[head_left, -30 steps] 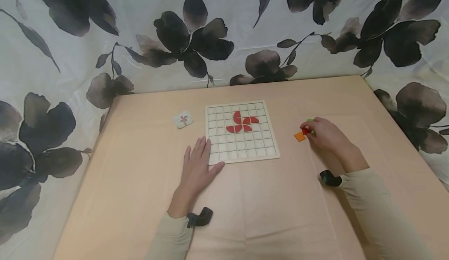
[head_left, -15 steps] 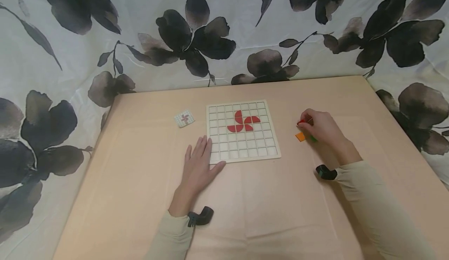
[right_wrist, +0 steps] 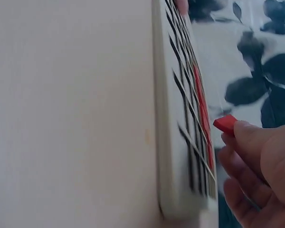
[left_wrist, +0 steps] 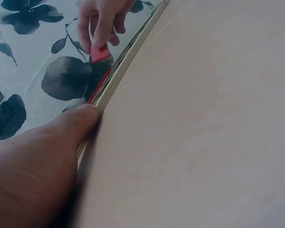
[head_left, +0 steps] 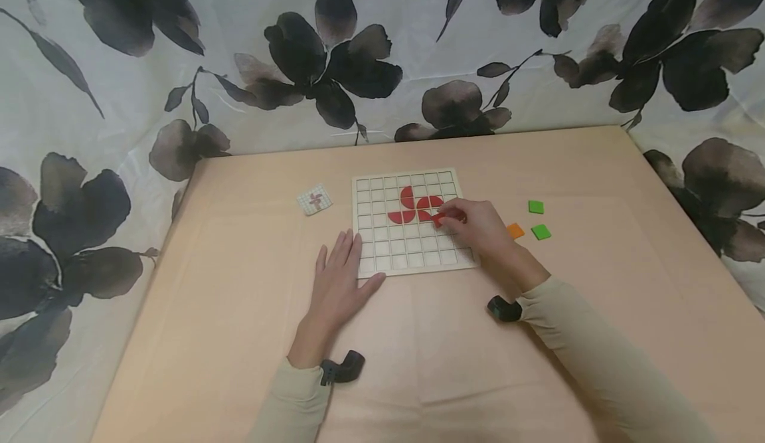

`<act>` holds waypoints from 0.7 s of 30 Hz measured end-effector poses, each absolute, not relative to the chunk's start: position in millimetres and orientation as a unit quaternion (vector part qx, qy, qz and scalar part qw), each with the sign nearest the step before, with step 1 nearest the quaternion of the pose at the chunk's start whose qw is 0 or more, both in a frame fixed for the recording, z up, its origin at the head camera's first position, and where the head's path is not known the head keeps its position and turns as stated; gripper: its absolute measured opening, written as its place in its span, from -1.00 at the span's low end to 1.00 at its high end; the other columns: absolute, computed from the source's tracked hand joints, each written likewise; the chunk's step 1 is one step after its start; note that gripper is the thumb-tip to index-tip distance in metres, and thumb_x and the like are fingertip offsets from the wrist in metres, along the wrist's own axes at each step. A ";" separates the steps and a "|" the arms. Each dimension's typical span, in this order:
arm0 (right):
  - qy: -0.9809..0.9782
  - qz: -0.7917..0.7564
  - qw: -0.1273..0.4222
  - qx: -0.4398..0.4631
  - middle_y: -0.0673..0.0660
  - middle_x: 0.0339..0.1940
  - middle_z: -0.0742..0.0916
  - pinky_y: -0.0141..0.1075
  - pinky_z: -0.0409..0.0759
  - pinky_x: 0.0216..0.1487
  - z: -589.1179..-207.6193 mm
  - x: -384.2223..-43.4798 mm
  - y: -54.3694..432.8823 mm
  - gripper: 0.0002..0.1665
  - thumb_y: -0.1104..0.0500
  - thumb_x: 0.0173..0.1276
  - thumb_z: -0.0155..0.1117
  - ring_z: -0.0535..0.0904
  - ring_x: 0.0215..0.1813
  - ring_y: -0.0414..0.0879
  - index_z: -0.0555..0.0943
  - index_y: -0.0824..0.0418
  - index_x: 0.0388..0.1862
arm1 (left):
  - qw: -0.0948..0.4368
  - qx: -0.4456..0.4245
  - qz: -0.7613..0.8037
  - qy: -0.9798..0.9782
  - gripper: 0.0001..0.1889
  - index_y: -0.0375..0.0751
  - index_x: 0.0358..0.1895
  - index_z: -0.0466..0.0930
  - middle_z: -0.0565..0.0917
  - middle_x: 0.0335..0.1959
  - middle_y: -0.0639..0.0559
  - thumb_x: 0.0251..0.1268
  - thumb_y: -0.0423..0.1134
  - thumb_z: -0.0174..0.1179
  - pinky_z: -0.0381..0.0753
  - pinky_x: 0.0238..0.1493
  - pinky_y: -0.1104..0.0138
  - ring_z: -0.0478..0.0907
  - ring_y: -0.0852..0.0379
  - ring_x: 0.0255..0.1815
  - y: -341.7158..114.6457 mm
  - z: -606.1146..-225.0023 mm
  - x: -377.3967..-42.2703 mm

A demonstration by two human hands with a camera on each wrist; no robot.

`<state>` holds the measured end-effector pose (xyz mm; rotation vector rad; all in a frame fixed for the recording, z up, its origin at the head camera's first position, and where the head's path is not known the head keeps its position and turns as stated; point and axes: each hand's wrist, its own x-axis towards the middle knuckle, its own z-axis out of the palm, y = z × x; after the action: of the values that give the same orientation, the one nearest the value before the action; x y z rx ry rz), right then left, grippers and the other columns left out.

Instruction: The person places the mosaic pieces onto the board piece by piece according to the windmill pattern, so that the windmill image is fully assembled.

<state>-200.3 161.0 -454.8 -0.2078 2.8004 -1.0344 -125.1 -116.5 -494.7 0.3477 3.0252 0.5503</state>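
Note:
A white grid board (head_left: 382,260) lies mid-table, with several red pieces (head_left: 402,217) set in its cells as a pinwheel. My left hand (head_left: 337,283) rests at the board's near left corner, fingers straight along its side and thumb on the front edge. Over the right part of the board, my right hand (head_left: 478,227) pinches a small red tile (right_wrist: 225,124) between thumb and fingertips. In the left wrist view that red tile (left_wrist: 99,53) shows above the board's surface. The fingertips hide some cells beside the pinwheel in the head view.
Two green tiles (head_left: 536,207) and an orange tile (head_left: 515,231) lie on the table right of the board, the orange one partly behind the right hand. A small pattern card (head_left: 314,200) sits left of the board. Floral fabric (head_left: 251,111) hangs behind the table.
My right hand has lifted the red tile from beside the green and orange tiles and carried it left over the board. The left hand has stayed in place.

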 end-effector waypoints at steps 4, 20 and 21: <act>0.935 -0.339 0.084 -0.062 0.01 -0.17 0.73 -0.20 0.58 0.01 -461.0 -201.3 147.6 -0.71 0.01 0.29 0.30 0.55 -0.10 -0.06 0.65 0.03 -0.03 | 0.026 0.113 0.177 0.977 -0.09 -0.16 0.50 0.01 0.02 0.55 -0.09 0.24 0.35 -0.03 -0.23 0.52 -0.03 -0.17 0.04 0.58 -115.8 -494.3 -125.5; 0.947 -0.305 0.060 -0.087 0.04 -0.20 0.73 -0.22 0.58 -0.08 -468.4 -200.6 138.9 -0.64 0.00 0.20 0.39 0.54 -0.16 -0.06 0.70 0.12 -0.06 | 0.031 0.110 0.178 0.977 -0.09 -0.17 0.50 0.02 0.01 0.55 -0.09 0.23 0.34 -0.02 -0.23 0.52 -0.03 -0.17 0.03 0.58 -116.3 -491.6 -124.7; 0.948 -0.302 0.058 -0.087 0.03 -0.21 0.73 -0.24 0.58 -0.10 -468.0 -200.3 138.4 -0.65 0.00 0.20 0.39 0.54 -0.17 -0.06 0.71 0.12 -0.07 | 0.032 0.110 0.177 0.978 -0.09 -0.17 0.50 0.02 0.01 0.55 -0.09 0.23 0.34 -0.02 -0.23 0.52 -0.03 -0.17 0.03 0.58 -116.3 -491.6 -124.6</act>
<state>-200.3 138.4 -468.0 -0.2622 2.8720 -0.9149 -124.6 -116.3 -491.6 0.3380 3.0108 0.5462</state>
